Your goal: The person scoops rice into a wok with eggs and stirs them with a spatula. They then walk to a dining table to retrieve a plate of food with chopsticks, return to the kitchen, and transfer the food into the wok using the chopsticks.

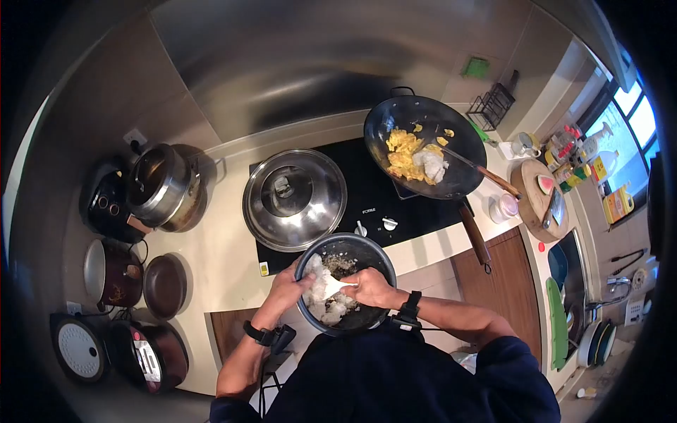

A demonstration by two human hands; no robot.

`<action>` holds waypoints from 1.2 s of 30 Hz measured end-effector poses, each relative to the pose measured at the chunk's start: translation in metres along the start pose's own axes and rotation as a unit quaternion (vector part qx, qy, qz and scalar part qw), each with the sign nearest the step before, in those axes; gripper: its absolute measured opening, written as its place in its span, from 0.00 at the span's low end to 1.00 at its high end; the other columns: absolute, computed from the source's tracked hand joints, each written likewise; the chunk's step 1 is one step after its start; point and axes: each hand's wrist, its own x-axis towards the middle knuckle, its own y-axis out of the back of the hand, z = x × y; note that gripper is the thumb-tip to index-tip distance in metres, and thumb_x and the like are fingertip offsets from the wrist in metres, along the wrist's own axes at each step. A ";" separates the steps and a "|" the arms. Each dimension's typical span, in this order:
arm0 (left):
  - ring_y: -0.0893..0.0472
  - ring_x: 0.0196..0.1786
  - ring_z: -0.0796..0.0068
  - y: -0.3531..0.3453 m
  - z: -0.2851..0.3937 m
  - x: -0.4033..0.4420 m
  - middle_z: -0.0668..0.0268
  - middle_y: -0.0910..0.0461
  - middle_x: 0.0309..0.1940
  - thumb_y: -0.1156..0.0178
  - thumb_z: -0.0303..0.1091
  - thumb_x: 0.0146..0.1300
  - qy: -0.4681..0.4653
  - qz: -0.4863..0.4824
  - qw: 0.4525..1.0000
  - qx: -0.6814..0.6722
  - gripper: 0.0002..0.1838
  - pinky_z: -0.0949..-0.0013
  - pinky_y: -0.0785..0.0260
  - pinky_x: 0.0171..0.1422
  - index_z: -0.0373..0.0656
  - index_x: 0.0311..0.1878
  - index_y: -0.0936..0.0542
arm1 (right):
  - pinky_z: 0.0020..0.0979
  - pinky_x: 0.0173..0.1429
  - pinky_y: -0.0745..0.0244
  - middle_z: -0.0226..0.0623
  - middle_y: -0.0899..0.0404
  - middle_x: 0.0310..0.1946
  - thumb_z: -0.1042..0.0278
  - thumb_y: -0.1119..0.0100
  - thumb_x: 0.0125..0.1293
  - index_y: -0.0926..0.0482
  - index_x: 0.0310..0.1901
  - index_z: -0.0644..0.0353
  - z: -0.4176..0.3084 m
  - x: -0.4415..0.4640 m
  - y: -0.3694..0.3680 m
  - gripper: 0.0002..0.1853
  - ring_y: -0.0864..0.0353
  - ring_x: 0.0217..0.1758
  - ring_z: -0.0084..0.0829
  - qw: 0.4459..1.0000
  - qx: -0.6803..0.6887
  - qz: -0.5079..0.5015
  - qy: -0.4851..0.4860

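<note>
My left hand (285, 289) is closed on the left rim of a dark grey cooking pot (377, 257), held in front of my body at the counter's edge. In the pot, white rice (326, 310) clings to the left and lower side, with darker grains further back. A white rice paddle (336, 285) is gripped in my right hand (371, 289), its blade down in the rice. Beyond, on the cooktop, a black wok (462, 137) contains yellow scrambled egg (403, 154) and a lump of white rice (431, 166). A wooden-handled spatula (497, 180) leans across the wok's right rim.
A large lid (295, 211) covers the cooktop's left part. The wok's handle (475, 238) juts toward me. Right stand a pink-lidded jar (503, 209), a round cutting board (534, 204) with a knife (552, 208), and bottles (598, 166). Pots (159, 183) and a rice cooker (151, 357) line the left.
</note>
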 end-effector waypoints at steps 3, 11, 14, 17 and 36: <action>0.24 0.54 0.74 0.004 0.021 0.005 0.61 0.20 0.52 0.41 0.38 0.66 0.008 -0.013 1.000 0.026 0.26 0.70 0.35 0.62 0.41 0.65 0.31 | 0.40 0.43 0.23 0.52 0.19 0.29 0.57 0.38 0.58 0.16 0.45 0.57 0.000 -0.008 0.006 0.17 0.18 0.33 0.48 0.998 0.013 0.044 0.032; 0.21 0.52 0.65 0.002 0.070 0.035 0.54 0.19 0.48 0.42 0.45 0.66 -0.036 -0.009 0.995 0.091 0.24 0.65 0.34 0.59 0.41 0.60 0.27 | 0.39 0.41 0.22 0.50 0.18 0.30 0.59 0.36 0.57 0.15 0.44 0.56 -0.018 -0.036 0.064 0.15 0.17 0.33 0.47 0.982 -0.054 0.172 0.059; 0.18 0.34 0.68 -0.006 0.107 0.043 0.59 0.17 0.36 0.43 0.45 0.66 -0.055 -0.005 0.993 0.106 0.22 0.66 0.27 0.37 0.43 0.58 0.25 | 0.39 0.41 0.22 0.49 0.18 0.31 0.61 0.35 0.57 0.15 0.44 0.56 -0.025 -0.047 0.092 0.15 0.17 0.34 0.46 0.975 -0.073 0.204 0.055; 0.23 0.18 0.74 -0.008 0.144 0.055 0.63 0.20 0.25 0.44 0.43 0.67 -0.063 -0.009 0.994 0.091 0.18 0.71 0.32 0.18 0.40 0.51 0.23 | 0.38 0.42 0.23 0.48 0.18 0.33 0.61 0.35 0.57 0.16 0.44 0.57 -0.041 -0.057 0.130 0.15 0.17 0.37 0.46 0.971 -0.030 0.234 0.030; 0.21 0.20 0.75 -0.019 0.153 0.068 0.63 0.20 0.28 0.44 0.43 0.66 -0.011 -0.010 0.997 0.072 0.17 0.71 0.30 0.16 0.41 0.51 0.22 | 0.37 0.40 0.26 0.40 0.24 0.34 0.74 0.41 0.50 0.24 0.46 0.66 0.026 -0.041 0.266 0.18 0.23 0.40 0.40 0.747 -0.557 0.360 -0.051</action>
